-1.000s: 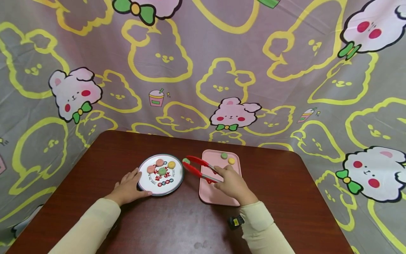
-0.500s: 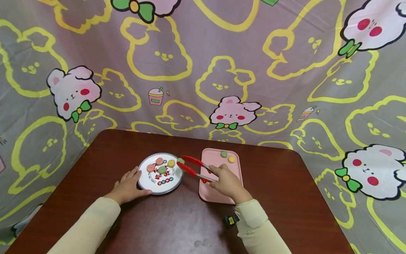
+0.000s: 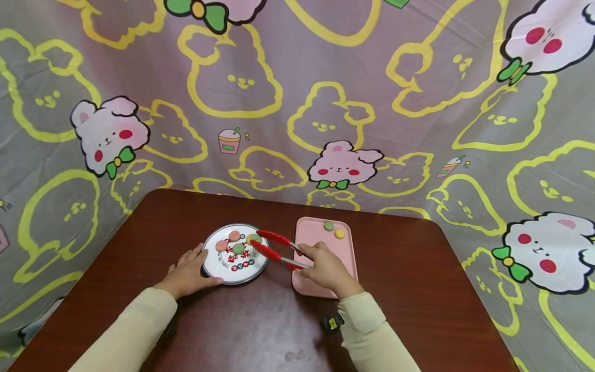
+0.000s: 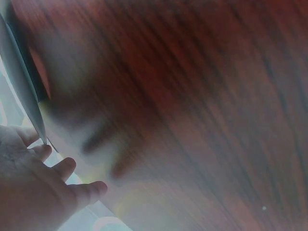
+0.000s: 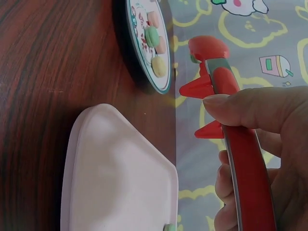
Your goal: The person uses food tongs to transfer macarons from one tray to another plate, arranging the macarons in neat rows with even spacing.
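Note:
My right hand (image 3: 325, 266) grips red-and-metal tongs (image 3: 271, 252) by their handles, reaching leftward from over the pink tray. Between the tong tips is a green macaron (image 3: 256, 238), held above the plate's right side and overlapping a yellow macaron (image 3: 249, 239) in the head view. The round white plate (image 3: 219, 269) also bears two pink macarons (image 3: 234, 236) and another green macaron (image 3: 238, 249). My left hand (image 3: 188, 271) rests at the plate's left rim, fingers spread along it and thumb at the near edge. In the right wrist view, the tong head (image 5: 208, 48) mostly hides the held macaron.
The pink rectangular tray (image 3: 309, 230) lies right of the plate, with a green macaron (image 3: 329, 226) and a yellow macaron (image 3: 340, 234) at its far end. Both stand on a dark wooden table (image 3: 409, 279). A patterned curtain (image 3: 274, 129) hangs behind the table.
My right hand has moved left, carrying the green macaron in the tongs from beside the plate's right rim to over the plate. The left hand has stayed at the rim.

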Demonstrator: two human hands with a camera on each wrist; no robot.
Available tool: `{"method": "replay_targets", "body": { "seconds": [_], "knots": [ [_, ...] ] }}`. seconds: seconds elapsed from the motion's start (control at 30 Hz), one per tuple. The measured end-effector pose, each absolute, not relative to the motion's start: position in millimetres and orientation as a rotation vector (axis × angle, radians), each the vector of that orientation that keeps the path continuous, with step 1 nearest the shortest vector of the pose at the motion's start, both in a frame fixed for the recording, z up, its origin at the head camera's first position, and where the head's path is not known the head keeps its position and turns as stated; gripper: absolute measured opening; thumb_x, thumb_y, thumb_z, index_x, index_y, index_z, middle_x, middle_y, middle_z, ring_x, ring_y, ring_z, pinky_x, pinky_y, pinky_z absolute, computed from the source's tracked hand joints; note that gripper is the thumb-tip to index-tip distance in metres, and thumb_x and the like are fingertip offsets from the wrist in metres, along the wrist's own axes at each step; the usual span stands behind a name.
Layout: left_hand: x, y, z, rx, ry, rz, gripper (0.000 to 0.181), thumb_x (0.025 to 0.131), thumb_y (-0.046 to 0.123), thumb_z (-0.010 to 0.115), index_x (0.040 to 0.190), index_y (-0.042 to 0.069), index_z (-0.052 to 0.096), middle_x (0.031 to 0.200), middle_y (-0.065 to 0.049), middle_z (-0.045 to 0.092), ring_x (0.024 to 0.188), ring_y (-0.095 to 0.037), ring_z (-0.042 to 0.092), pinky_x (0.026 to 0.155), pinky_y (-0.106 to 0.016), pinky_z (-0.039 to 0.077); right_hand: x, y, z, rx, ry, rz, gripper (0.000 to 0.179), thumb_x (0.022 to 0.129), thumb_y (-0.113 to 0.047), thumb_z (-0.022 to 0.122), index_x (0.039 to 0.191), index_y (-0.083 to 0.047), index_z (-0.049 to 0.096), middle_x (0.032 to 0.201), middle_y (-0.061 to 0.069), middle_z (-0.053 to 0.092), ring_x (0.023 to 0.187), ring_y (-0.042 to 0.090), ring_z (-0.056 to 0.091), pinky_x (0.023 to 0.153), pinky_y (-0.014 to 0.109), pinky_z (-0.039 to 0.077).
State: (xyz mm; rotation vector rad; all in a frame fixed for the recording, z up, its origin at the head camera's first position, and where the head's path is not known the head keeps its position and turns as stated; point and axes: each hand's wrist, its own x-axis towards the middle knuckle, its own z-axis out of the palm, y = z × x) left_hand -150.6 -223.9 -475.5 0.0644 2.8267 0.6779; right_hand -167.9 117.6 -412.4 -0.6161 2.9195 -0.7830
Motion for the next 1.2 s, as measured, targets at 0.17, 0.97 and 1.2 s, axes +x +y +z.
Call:
{"method": "replay_targets", "body": {
  "seconds": [0.17,0.97,1.2],
  "knots": [
    [-150,-224,-476,0.071,2.827,0.685,0.113,0.072,0.066,0.070,0.145,-0.009,0.029,0.153,-0.031,0.017,0.135,-0.056,0.015,0.099,-0.077,0.016,-167,114,-414,-0.659,2.918,-0.786,0.061,0.074,-0.014,0.080,0.131,-0.008,0.061,0.092,0.010,0.054,0.071,0.018,0.051,0.064,0.036,0.046],
    [-150,-222,-473,0.056,2.819,0.678,0.113,0.070,0.065,0.072,0.145,-0.009,0.031,0.152,-0.032,0.019,0.135,-0.055,0.016,0.100,-0.077,0.017,-168,90,-416,-0.761,2.836,-0.736,0.056,0.074,-0.015,0.079,0.127,-0.014,0.063,0.093,0.008,0.053,0.068,0.016,0.047,0.060,0.031,0.042],
    [-149,-221,-470,0.044,2.811,0.686,0.113,0.070,0.064,0.073,0.145,-0.009,0.030,0.152,-0.032,0.018,0.134,-0.055,0.016,0.100,-0.077,0.016,-168,80,-418,-0.757,2.823,-0.706,0.060,0.075,-0.017,0.080,0.132,-0.011,0.061,0.101,0.011,0.056,0.073,0.017,0.054,0.066,0.031,0.046]
  ]
}}
